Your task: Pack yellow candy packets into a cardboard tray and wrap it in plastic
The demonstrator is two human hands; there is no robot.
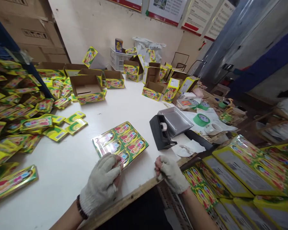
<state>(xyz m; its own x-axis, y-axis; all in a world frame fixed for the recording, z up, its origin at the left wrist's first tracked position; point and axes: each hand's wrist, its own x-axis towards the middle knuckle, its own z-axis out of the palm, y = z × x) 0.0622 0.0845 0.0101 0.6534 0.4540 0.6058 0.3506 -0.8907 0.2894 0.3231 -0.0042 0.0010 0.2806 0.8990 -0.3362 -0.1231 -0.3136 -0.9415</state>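
My left hand (103, 179), in a white fingerless knit glove, has its bent fingers on the near edge of a pack of small yellow-green boxes (128, 139). The pack lies on the white table, and clear, shiny film covers its printed faces. At the table's front edge is my right hand (171, 174), gloved the same way, its fingers curled closed; whatever they may hold is hidden. A black tape dispenser (159, 134) with a white roll stands just beyond it, beside a stack of clear film sheets (176, 119).
A heap of loose boxes (21, 115) covers the left side. Open display cartons (86, 91) line the back, near a white crate (118, 59). Green tape rolls (201, 119) lie on the right. Filled cartons (244, 169) are stacked at lower right, beyond the wooden table edge (134, 195).
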